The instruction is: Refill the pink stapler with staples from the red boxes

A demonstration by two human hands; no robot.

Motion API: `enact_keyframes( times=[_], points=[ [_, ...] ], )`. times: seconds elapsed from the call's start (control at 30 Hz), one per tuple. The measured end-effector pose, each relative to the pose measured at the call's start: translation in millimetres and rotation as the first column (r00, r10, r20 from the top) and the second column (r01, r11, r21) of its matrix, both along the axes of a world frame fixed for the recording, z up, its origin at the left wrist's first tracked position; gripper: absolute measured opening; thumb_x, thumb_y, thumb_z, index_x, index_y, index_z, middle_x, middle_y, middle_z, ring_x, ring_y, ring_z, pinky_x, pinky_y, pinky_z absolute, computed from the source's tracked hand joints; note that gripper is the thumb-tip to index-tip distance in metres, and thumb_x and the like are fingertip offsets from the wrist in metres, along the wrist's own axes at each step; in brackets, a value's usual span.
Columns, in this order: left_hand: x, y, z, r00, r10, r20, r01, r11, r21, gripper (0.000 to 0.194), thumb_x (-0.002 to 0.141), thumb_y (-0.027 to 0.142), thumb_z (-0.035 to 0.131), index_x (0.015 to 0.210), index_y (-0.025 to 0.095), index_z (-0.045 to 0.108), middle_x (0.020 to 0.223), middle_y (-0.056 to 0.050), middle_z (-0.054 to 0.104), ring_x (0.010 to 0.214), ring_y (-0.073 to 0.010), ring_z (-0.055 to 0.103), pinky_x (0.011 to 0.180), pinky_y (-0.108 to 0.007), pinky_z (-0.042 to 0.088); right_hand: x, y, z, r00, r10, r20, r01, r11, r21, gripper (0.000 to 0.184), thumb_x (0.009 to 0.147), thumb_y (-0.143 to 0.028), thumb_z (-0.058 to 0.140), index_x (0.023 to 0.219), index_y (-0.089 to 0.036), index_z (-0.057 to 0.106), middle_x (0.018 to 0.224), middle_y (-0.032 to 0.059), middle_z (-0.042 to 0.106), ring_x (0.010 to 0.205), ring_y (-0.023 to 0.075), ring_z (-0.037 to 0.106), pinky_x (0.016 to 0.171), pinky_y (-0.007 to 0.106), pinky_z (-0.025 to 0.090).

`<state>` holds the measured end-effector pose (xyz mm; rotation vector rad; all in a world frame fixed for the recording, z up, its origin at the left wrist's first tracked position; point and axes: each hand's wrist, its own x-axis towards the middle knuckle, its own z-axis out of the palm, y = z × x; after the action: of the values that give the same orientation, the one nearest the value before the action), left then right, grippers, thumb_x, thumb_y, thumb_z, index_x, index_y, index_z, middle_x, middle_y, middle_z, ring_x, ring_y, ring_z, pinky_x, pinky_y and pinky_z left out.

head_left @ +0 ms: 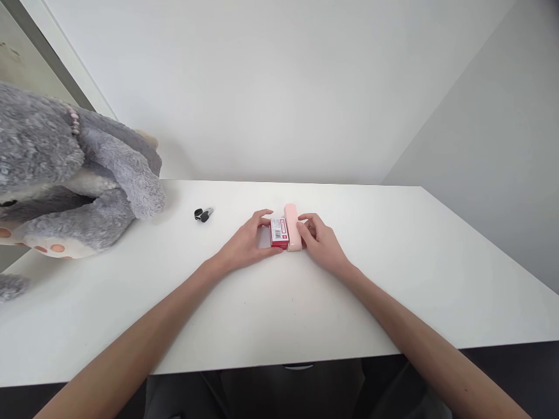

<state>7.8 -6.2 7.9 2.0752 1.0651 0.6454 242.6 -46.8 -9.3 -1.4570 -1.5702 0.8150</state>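
A small red box with a white label lies on the white table, side by side with a pale pink oblong device, perhaps a stapler. My left hand curls round the red box from the left, fingertips on its edges. From the right, my right hand grips the pink device between thumb and fingers. Both things rest on the tabletop between my hands.
A small black and silver object lies to the left of my hands. A big grey plush toy sits at the table's left end. White walls stand behind and to the right. The table's front edge is close to me.
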Motion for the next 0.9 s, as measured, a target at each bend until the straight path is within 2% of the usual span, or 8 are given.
enact_keyframes(
  times=[0.13,0.23,0.33,0.5,0.67,0.77,0.83,0.9],
  points=[
    [-1.0,2.3,3.5,0.996,0.056,0.067,-0.053,0.998,-0.045,0.088,0.076,0.052,0.084,0.149,0.037,0.037,0.136,-0.006,0.067,0.132,-0.0301,0.059,0.108,-0.048,0.046,0.1,-1.1,0.4,1.0,-0.004,0.001,0.004,1.0,-0.005,0.036,0.103,-0.058,0.045,0.12,-0.028,0.056,0.083,-0.0019,0.061,0.072,0.019,0.06,0.065,0.033,0.045],
    [-2.9,6.5,7.3,0.973,0.136,0.188,-0.11,0.983,-0.144,0.083,0.077,0.052,0.083,0.146,0.035,0.039,0.134,-0.006,0.069,0.128,-0.0284,0.062,0.108,-0.049,0.047,-0.1,-2.4,1.4,1.0,-0.008,0.011,0.008,1.0,-0.009,0.036,0.103,-0.058,0.045,0.12,-0.028,0.056,0.082,-0.0022,0.06,0.073,0.019,0.06,0.065,0.033,0.045],
    [-4.2,8.9,11.2,0.935,0.18,0.305,-0.105,0.964,-0.245,0.08,0.078,0.051,0.083,0.143,0.033,0.041,0.132,-0.006,0.069,0.124,-0.0258,0.066,0.108,-0.047,0.048,-0.5,-3.1,2.6,1.0,-0.005,0.011,0.005,1.0,-0.011,0.037,0.103,-0.058,0.045,0.12,-0.028,0.057,0.081,-0.002,0.06,0.074,0.0193,0.06,0.065,0.033,0.044],
    [-2.4,5.1,18.5,0.92,0.283,0.272,-0.195,0.931,-0.31,0.082,0.075,0.054,0.084,0.144,0.034,0.045,0.126,-0.005,0.072,0.11,-0.0238,0.069,0.092,-0.041,0.054,-0.8,-2.8,3.1,1.0,-0.006,0.009,0.007,1.0,-0.013,0.037,0.103,-0.058,0.045,0.121,-0.028,0.056,0.082,-0.0019,0.06,0.073,0.0194,0.06,0.066,0.033,0.044],
    [-1.9,3.5,19.9,0.881,0.341,0.328,-0.229,0.915,-0.333,0.085,0.07,0.055,0.087,0.142,0.034,0.049,0.138,-0.007,0.067,0.116,-0.0254,0.065,0.076,-0.033,0.053,-0.6,-2.8,2.7,1.0,-0.01,0.02,0.01,1.0,-0.008,0.036,0.103,-0.058,0.045,0.119,-0.028,0.057,0.081,-0.0018,0.06,0.073,0.0194,0.059,0.065,0.033,0.044],
    [-3.0,7.0,17.7,0.809,0.4,0.43,-0.225,0.888,-0.402,0.082,0.069,0.056,0.089,0.14,0.035,0.053,0.14,-0.006,0.067,0.117,-0.0269,0.066,0.081,-0.035,0.055,-0.7,-3.0,3.1,1.0,-0.013,0.024,0.013,1.0,-0.012,0.036,0.103,-0.058,0.045,0.119,-0.029,0.057,0.082,-0.0016,0.061,0.072,0.0192,0.059,0.064,0.033,0.045],
    [-3.9,11.3,16.3,0.722,0.451,0.524,-0.195,0.86,-0.471,0.076,0.07,0.059,0.088,0.136,0.034,0.059,0.139,-0.006,0.068,0.115,-0.0268,0.068,0.087,-0.038,0.056,-0.7,-3.4,3.8,1.0,-0.012,0.023,0.013,1.0,-0.021,0.036,0.103,-0.058,0.045,0.119,-0.029,0.057,0.082,-0.0014,0.061,0.072,0.0193,0.059,0.064,0.033,0.045],
    [-4.9,16.3,15.5,0.626,0.495,0.602,-0.16,0.838,-0.522,0.067,0.071,0.063,0.086,0.126,0.028,0.066,0.134,-0.008,0.069,0.116,-0.0266,0.069,0.094,-0.04,0.056,-0.8,-3.9,4.6,1.0,-0.01,0.021,0.011,1.0,-0.027,0.036,0.103,-0.058,0.045,0.119,-0.029,0.057,0.082,-0.0013,0.061,0.073,0.0195,0.059,0.064,0.033,0.045]
  ],
)
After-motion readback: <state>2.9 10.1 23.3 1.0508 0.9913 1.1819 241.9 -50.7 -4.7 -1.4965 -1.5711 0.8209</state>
